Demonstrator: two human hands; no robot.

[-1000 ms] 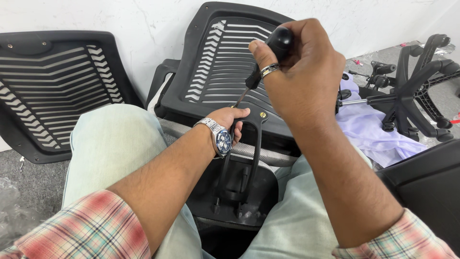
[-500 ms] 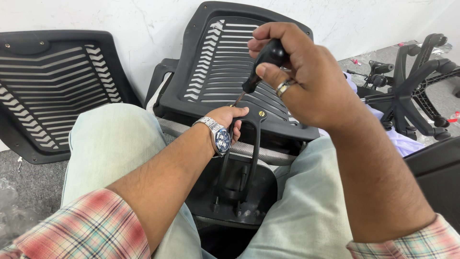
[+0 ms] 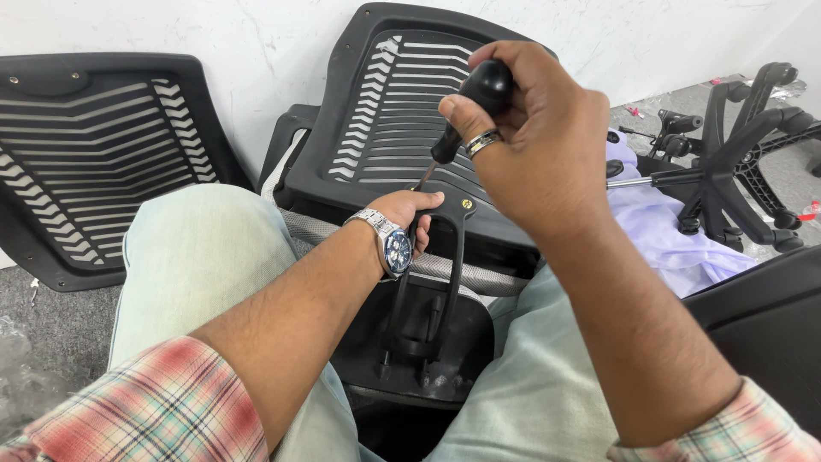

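A black-handled screwdriver [image 3: 466, 115] is clenched in the right hand [image 3: 534, 137], its tip angled down beside the left hand [image 3: 409, 214], whose grip is closed on a black plastic chair bracket [image 3: 445, 257] below a slatted black backrest [image 3: 385, 111].

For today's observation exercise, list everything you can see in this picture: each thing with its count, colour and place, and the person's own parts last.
screwdriver: one, black handle, held above the bracket
bracket: one, black, between the knees, with a brass-coloured screw at its top
slatted chair back: one, black, leaning on the wall at centre
second chair back: one, black, leaning at left
chair base: one, black, star-shaped, on the floor at right
cloth: one, pale lilac, beside the base
wristwatch: one, silver with blue dial, left wrist
ring: one, silver, right hand
left hand: steadies the bracket top
right hand: closed on the screwdriver handle
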